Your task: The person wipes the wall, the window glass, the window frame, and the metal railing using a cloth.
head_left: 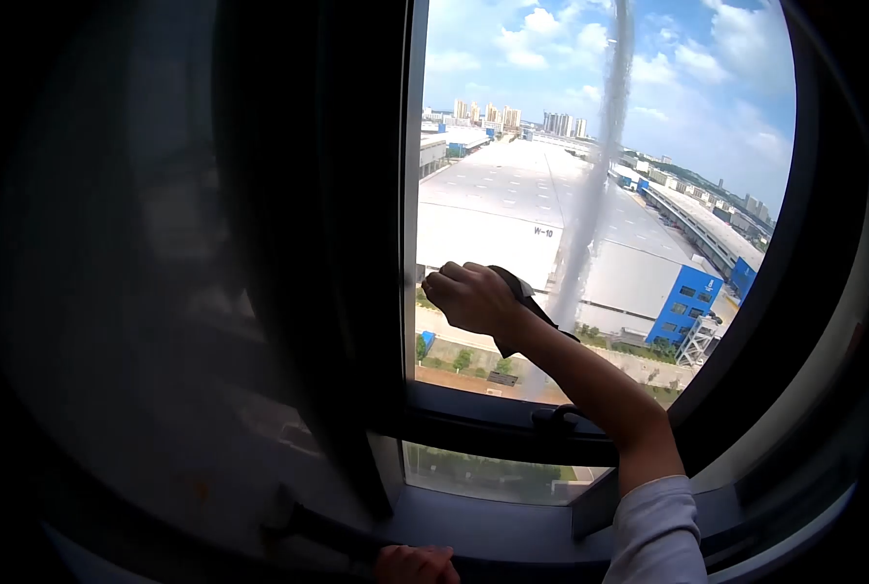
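My right hand (475,300) is closed on a dark cloth (514,283), with the fingers curled and the knuckles toward the window's left edge. Parts of the cloth stick out above and below the hand, in front of the window pane (493,214). My right forearm reaches up across the lower window frame. At the bottom of the view, my left hand (415,565) is curled over a dark rail (332,533); only its upper part shows. A whitish, blurry vertical streak (590,195) runs down the glass to the right of my right hand.
A dark window frame (381,214) surrounds the pane, with a handle (555,419) on its lower bar. Below are a small lower pane (483,474) and a grey sill (473,521). Outside stand a large white-roofed building and a blue facade. The left side is very dark.
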A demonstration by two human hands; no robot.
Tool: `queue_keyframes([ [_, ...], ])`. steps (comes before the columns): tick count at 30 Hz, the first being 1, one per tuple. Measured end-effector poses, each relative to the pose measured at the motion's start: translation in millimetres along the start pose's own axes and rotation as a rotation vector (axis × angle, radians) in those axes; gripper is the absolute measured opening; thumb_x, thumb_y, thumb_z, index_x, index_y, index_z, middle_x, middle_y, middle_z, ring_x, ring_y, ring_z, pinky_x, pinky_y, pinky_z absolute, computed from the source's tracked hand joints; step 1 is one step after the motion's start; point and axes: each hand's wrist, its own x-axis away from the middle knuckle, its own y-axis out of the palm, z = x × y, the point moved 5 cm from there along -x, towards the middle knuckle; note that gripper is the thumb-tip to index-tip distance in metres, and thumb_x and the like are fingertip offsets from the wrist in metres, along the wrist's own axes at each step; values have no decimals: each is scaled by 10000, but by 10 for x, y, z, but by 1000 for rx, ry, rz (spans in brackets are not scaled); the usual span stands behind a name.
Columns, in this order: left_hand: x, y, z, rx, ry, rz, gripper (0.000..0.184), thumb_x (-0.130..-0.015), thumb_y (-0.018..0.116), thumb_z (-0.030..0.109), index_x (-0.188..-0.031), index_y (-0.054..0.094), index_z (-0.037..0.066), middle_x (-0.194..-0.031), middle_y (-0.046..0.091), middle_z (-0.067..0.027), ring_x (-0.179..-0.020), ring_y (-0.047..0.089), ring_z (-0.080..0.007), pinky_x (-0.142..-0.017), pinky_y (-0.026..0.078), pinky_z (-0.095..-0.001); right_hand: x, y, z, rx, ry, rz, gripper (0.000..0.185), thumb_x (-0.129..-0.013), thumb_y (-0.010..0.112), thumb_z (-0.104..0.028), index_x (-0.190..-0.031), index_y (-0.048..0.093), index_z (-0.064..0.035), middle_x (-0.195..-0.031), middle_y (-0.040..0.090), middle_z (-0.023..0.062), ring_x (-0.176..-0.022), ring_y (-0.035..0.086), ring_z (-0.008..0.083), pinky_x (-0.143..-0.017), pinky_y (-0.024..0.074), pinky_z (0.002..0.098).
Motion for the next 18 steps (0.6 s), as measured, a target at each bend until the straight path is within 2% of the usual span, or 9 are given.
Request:
queue_keyframes([
  [2, 8, -36, -10, 37, 43, 179, 135, -816, 596, 175, -822, 686, 75, -753, 645, -51, -641, 607, -207, -638, 485, -362, -75, -150, 47, -30, 26, -120, 85, -837, 692, -120, -818, 623, -75, -741, 572, 7, -667, 593, 125, -507, 505, 286],
  [4, 29, -25, -50, 30, 50, 152, 138, -817, 594, 175, -826, 687, 73, -751, 645, -48, -641, 609, -204, -629, 481, -357, -454, -628, 417, 218, -133, 225, 121, -850, 712, -124, -764, 631, -99, -727, 572, 0, -607, 575, 128, -466, 477, 291],
  [5, 10, -11, -43, 36, 66, 163, 135, -816, 593, 174, -823, 686, 76, -748, 643, -45, -642, 610, -202, -622, 477, -353, -708, -1002, 665, 312, 3, 209, 67, -846, 699, -129, -803, 661, -96, -779, 572, -4, -674, 599, 134, -499, 503, 285],
  [7, -4, -24, -26, 18, 63, 144, 123, -815, 592, 173, -804, 679, 87, -735, 642, -35, -640, 614, -193, -603, 463, -345, -1141, -1495, 1122, 384, 93, 420, 54, -832, 706, -121, -796, 665, -113, -784, 555, 5, -684, 605, 146, -497, 498, 297],
  [10, -72, -28, -39, 12, 75, 112, 120, -815, 592, 175, -799, 677, 92, -730, 645, -29, -641, 617, -186, -601, 461, -343, -1213, -1427, 1116, 385, 119, 490, 50, -827, 700, -111, -791, 665, -116, -779, 541, 8, -684, 600, 152, -503, 502, 303],
  [11, -49, -15, -36, 14, 74, 110, 122, -816, 590, 174, -801, 679, 91, -730, 648, -31, -639, 620, -184, -599, 460, -341, -1145, -1304, 976, 345, 116, 481, 51, -826, 695, -107, -787, 664, -116, -776, 532, 11, -680, 592, 155, -507, 505, 305],
  [14, -22, -26, -19, 0, 67, 160, 120, -815, 590, 168, -801, 679, 89, -729, 646, -33, -632, 618, -186, -594, 458, -339, -536, -325, 286, 134, -71, 128, 70, -848, 672, -110, -826, 617, -72, -765, 532, 25, -636, 565, 171, -521, 514, 315],
  [15, -36, -36, -9, 3, 84, 167, 113, -810, 591, 160, -799, 676, 86, -728, 646, -37, -635, 622, -187, -598, 460, -336, -263, -178, 78, -90, 58, 79, 103, -874, 673, -105, -816, 597, -67, -681, 534, 33, -546, 558, 150, -490, 497, 300],
  [18, -42, -56, -4, 6, 90, 231, 110, -805, 590, 152, -803, 676, 84, -729, 648, -39, -640, 627, -187, -602, 464, -331, 73, 2, -40, -146, -43, -77, 165, -897, 666, -160, -798, 585, -55, -643, 531, 44, -519, 553, 148, -473, 491, 305],
])
